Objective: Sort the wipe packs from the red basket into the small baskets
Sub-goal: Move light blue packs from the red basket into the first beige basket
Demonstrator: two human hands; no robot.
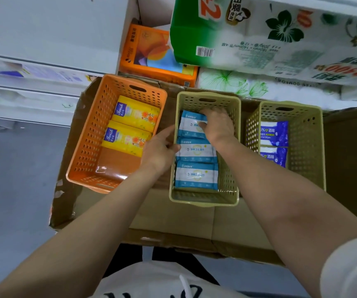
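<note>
1. Flattened brown cardboard (173,214) fills the middle of the frame and carries three small baskets; grey floor (16,179) lies at the left, and big tissue-paper packs (259,35) crowd the upper right.
2. Both bare forearms rise from the bottom corners and converge on the middle basket (229,168), an olive-green one.
3. The left hand (162,150) sits at that basket's left wall, wrist bent, fingers curled at the rim beside the middle blue-and-white wipe pack (196,150); whether it pinches the pack or only the rim cannot be told.
4. The right hand (217,125) reaches down inside the basket, fingers curled over the far blue-and-white wipe pack (189,125), gripping its right end.
5. Three blue-and-white packs lie in a row from near to far in this basket, each with its long axis across the basket, left to right; the nearest (196,175) lies flat, the far one tilts slightly.
6. The orange basket (87,147) at left holds two yellow packs (130,127), long axes also crosswise.
7. The right olive basket (306,147) holds two dark-blue alcohol wipe packs (274,145).
</note>
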